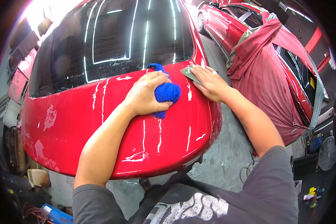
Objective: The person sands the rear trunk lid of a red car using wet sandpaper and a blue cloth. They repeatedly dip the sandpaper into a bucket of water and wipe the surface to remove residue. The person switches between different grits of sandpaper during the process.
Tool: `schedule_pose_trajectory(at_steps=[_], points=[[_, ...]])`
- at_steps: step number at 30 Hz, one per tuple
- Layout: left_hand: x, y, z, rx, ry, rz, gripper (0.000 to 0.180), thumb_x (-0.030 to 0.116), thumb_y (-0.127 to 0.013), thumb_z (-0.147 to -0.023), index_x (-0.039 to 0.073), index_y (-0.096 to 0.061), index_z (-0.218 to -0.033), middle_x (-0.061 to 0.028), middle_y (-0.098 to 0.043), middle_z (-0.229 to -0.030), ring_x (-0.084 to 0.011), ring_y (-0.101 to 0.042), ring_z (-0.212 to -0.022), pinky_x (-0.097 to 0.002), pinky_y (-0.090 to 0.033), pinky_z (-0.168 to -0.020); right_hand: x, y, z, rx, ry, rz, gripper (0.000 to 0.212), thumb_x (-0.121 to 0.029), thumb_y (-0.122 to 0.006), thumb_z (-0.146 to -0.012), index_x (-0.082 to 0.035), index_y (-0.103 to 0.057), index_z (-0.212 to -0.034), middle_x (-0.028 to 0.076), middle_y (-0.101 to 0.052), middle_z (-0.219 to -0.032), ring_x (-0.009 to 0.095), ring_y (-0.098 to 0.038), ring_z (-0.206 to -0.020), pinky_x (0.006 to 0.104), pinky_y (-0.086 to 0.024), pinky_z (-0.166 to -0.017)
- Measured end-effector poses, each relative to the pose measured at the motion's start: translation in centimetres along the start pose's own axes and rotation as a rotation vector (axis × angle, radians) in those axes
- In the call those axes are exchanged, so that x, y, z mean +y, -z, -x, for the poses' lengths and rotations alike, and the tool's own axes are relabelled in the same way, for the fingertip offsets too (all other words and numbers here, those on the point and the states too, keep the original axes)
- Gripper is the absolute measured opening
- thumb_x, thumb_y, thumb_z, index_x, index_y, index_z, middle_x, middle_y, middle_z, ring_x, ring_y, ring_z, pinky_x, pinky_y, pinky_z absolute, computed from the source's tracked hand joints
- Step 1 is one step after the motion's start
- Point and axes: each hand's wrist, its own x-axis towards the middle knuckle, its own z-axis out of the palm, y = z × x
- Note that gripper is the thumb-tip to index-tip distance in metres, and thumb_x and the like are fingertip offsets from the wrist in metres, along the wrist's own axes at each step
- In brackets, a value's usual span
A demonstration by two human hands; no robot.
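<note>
In front of me is the red tailgate point(127, 134) of a car, glossy and wet-looking, with pale dull patches at its left side. Above it slopes the dark rear window point(115, 41). My left hand point(147, 93) is closed round a bunched blue microfiber cloth point(168, 92), which rests on the red paint below the glass. Near the tailgate's upper right corner, my right hand point(211, 82) presses a grey-green sheet of sandpaper point(190, 74) against the panel, with its fingers laid over the sheet's edge.
At right stands another red car point(220, 28), partly draped with a dark red cloth point(261, 78). Grey floor point(227, 156) lies between the cars. A hose or cable point(245, 172) is on it. A blue cylinder point(58, 213) lies at lower left, near an off-white container point(38, 178).
</note>
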Motion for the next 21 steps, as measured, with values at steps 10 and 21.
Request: schedule_pose_trajectory(at_steps=[10, 21], points=[[-0.1, -0.1, -0.1, 0.059, -0.074, 0.008, 0.066, 0.034, -0.094, -0.074, 0.011, -0.074, -0.132, -0.0166, -0.071, -0.139, -0.0401, -0.065, -0.137, -0.0522, -0.049, -0.121, -1.1, 3.9, -6.6, -0.043, -0.154, -0.131, 0.056, -0.035, -0.046, -0.121, -0.006, -0.047, -0.169, 0.024, -0.046, -0.174, 0.038, -0.042, -0.163, 0.0548, -0.031, -0.135], [-0.4, -0.3, 0.3, 0.067, -0.041, 0.034, 0.066, 0.033, -0.094, -0.073, 0.009, -0.074, -0.131, -0.0181, -0.072, -0.138, -0.0401, -0.068, -0.131, -0.0516, -0.051, -0.117, -8.5, 1.7, 8.6, -0.078, -0.129, -0.229, 0.058, -0.037, -0.048, -0.12, -0.004, -0.047, -0.169, 0.023, -0.042, -0.178, 0.039, -0.033, -0.169, 0.0559, -0.027, -0.137]])
